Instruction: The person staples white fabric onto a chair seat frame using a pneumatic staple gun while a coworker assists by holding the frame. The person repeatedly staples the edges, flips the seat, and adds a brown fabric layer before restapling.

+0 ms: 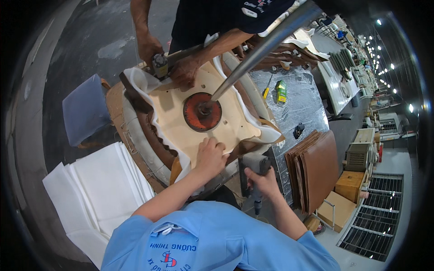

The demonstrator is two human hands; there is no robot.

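Note:
On a round padded stand lies a pale plywood seat panel (172, 106), wrapped at its sides by white padding (270, 134) and a brown cover (147, 119). My left hand (211, 156) is closed at the panel's near edge, its curled fingers gripping the brown cover there; the held part is mostly hidden. A grey staple gun (256, 163) sits in my right hand (266, 183), just right of the panel's near corner. Over the panel's middle, a metal rod (264, 47) presses down with a red round disc (192, 115).
Opposite me a co-worker's hand (185, 72) touches the panel, and the other holds a staple gun (160, 65). At right are a plastic-covered table (300, 97), a cutter (267, 86), a yellow-green box (281, 92) and stacked brown sheets (316, 169). White sheets (101, 185) lie left, near a stool (86, 110).

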